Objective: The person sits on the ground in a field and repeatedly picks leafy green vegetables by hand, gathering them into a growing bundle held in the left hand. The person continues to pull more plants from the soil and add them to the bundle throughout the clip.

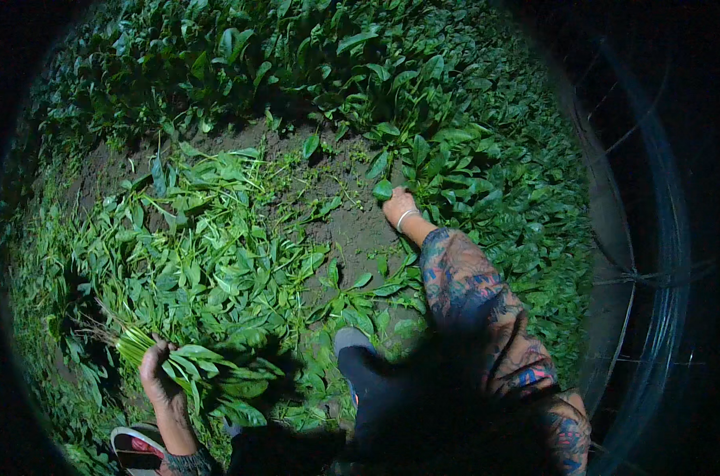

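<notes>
My left hand (156,372) is closed around a bunch of leafy greens (194,362), spinach by its look. The bunch lies sideways, with its thin roots (98,329) to the left and its leaves to the right. My right hand (400,205) reaches down to the soil at the edge of the standing greens (455,172), a pale bracelet on its wrist. A single leaf (382,190) shows by its knuckles. Its fingertips are hidden, so whether they hold a stem is unclear. Between my hands lie many loose greens (217,238) on the ground.
Dense rows of greens (300,53) grow ahead and to the right. Bare soil (360,232) shows in the middle. My shoe (353,340) is beside a low plant (360,303). A white-rimmed container (119,437) sits at lower left. Clear plastic sheeting (657,285) hangs along the right.
</notes>
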`<state>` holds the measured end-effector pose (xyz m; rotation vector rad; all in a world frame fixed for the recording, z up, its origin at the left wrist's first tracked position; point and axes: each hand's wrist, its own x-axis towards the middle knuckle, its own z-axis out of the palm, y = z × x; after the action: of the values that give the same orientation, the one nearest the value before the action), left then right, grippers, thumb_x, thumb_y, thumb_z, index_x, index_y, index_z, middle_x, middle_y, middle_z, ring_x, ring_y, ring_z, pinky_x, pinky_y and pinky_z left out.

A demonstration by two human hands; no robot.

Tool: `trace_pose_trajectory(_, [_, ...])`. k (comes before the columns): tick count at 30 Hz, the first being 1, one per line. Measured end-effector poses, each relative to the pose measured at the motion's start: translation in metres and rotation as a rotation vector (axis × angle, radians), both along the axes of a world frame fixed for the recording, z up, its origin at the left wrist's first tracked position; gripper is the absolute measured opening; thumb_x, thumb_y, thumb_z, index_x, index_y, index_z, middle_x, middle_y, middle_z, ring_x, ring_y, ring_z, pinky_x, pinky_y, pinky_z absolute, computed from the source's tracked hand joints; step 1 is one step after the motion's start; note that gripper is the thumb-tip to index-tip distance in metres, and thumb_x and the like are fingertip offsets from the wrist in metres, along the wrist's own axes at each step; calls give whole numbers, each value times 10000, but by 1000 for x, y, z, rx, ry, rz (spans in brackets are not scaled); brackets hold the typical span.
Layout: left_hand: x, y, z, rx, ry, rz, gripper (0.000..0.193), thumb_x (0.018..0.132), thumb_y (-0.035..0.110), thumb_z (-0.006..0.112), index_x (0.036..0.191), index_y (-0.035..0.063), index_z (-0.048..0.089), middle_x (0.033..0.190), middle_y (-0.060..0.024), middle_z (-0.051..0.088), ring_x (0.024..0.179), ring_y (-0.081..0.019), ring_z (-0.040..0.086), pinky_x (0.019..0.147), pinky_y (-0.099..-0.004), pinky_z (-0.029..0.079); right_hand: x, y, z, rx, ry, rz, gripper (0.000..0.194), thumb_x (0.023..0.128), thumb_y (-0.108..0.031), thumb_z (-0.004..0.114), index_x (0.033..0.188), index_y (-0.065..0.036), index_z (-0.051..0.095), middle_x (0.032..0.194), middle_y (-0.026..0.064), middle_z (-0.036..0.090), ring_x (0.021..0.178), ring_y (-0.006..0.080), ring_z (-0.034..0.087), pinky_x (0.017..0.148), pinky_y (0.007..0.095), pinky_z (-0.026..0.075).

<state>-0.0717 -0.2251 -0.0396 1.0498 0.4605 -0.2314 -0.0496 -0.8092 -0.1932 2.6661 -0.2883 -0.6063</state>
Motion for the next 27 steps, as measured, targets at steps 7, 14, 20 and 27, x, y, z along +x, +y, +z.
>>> trace_pose_trajectory(7, [0, -18, -13, 76, 107, -16, 293, 726, 193, 649, 907, -24, 571, 788, -79, 598, 711, -199, 575, 683, -344, 488, 18, -27, -14, -439, 380, 25, 415, 892, -228, 409, 1245, -33, 503, 1337, 178, 419, 1268, 376, 339, 976, 532, 288])
trace_pose_trajectory(14, [-1, -18, -6, 218, 157, 3, 259, 716, 142, 623, 923, 2, 554, 770, -71, 592, 690, -200, 579, 648, -332, 493, 22, -37, -2, -319, 357, 2, 421, 897, -231, 400, 1262, -40, 490, 1342, 172, 417, 1272, 372, 334, 979, 546, 262])
trace_pose_trajectory(20, [-6, -19, -4, 202, 160, 1, 253, 706, 142, 630, 916, 19, 559, 767, -53, 590, 689, -187, 579, 654, -322, 489, 3, -41, 15, -356, 420, -10, 427, 902, -234, 392, 1275, -46, 479, 1347, 167, 414, 1276, 369, 330, 981, 558, 240])
trace_pose_trajectory(27, [-22, -2, 4, 203, 35, -58, 206, 736, 205, 627, 813, 13, 620, 804, -87, 631, 746, -227, 597, 738, -367, 488, -8, -11, 24, -445, 632, -31, 434, 907, -237, 383, 1291, -54, 467, 1353, 162, 412, 1281, 365, 326, 984, 572, 214])
